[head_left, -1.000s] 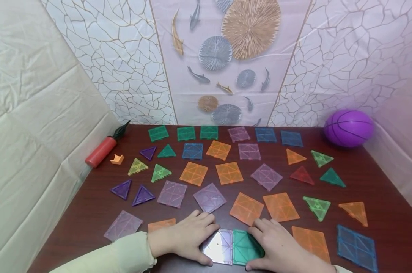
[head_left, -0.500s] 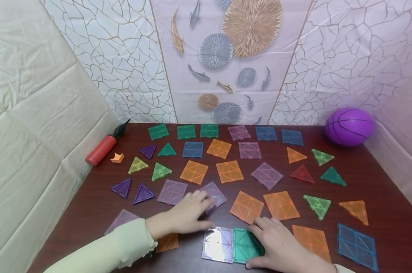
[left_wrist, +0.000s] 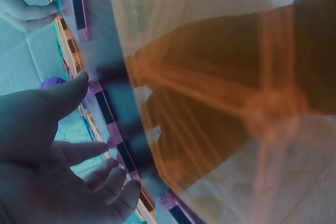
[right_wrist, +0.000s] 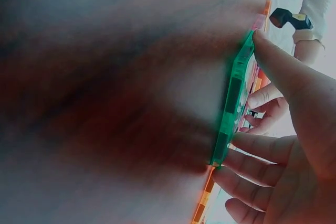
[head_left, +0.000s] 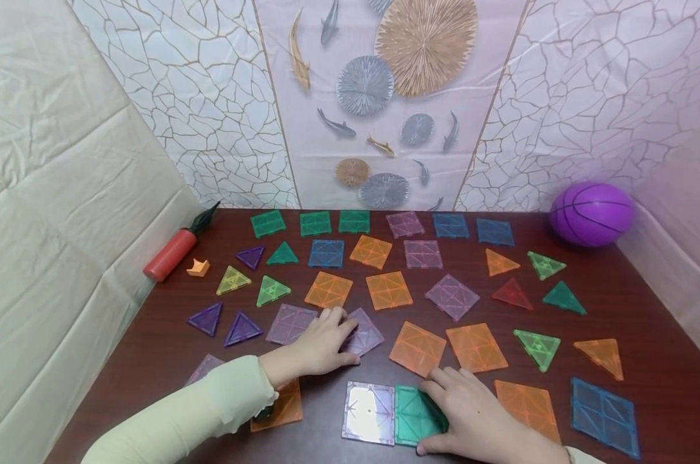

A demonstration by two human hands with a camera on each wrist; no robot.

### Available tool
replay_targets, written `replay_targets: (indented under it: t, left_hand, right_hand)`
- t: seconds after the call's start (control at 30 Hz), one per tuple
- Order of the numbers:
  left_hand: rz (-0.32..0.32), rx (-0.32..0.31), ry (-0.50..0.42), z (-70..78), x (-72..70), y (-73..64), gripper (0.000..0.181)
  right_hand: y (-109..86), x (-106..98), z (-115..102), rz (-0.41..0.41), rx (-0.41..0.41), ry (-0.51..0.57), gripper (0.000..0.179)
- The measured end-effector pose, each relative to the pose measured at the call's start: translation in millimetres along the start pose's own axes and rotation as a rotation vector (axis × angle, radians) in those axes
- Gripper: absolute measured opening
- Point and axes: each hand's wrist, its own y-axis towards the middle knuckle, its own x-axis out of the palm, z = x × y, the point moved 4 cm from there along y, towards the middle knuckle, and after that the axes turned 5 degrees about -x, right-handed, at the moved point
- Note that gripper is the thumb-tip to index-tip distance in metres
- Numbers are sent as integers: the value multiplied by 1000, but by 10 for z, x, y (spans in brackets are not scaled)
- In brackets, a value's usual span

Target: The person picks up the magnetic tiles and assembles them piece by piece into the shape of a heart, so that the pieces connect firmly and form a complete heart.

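Observation:
Several translucent magnetic tiles lie flat on the dark table. My left hand (head_left: 321, 341) is over the left part of a purple square magnetic tile (head_left: 366, 335), fingers spread and thumb extended by its near corner. In the left wrist view, the thumb and fingers (left_wrist: 118, 190) reach toward the purple tile's edge (left_wrist: 109, 114). My right hand (head_left: 472, 412) holds a green square magnetic tile (head_left: 410, 415) between thumb and fingers along its right side; the right wrist view shows them at the green tile's ends (right_wrist: 233, 98). A light purple square tile (head_left: 369, 412) lies against the green one's left edge.
An orange square tile (head_left: 286, 407) lies partly under the left sleeve (head_left: 228, 393). More orange squares (head_left: 418, 348) lie beyond the right hand, and a blue square (head_left: 605, 415) at right. A red pump (head_left: 170, 254) stands back left; a purple ball (head_left: 592, 214) sits back right.
My left hand has left the light purple tile at the front and moved forward and left onto the purple tile beyond. The right hand stays at the green tile.

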Motion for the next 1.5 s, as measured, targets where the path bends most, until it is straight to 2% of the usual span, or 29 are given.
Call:
replay_targets:
  t: [0.17, 0.5, 0.87, 1.1, 1.5]
  left_hand:
    - [-22, 37, -9, -12, -7, -16, 61]
    - [-86, 73, -55, -9, -15, -29, 61]
    - [-110, 97, -56, -3, -2, -36, 59]
    - [-119, 115, -39, 9, 20, -56, 57]
    - [-135, 146, -21, 34, -5, -65, 57]
  right_hand:
    - [0, -5, 5, -8, 6, 2, 86]
    - [3, -19, 12, 0, 12, -12, 86]
    - [55, -14, -25, -8, 1, 15, 86]
    - [100, -2, -69, 30, -20, -2, 83]
    - [129, -26, -54, 25, -33, -13, 83]
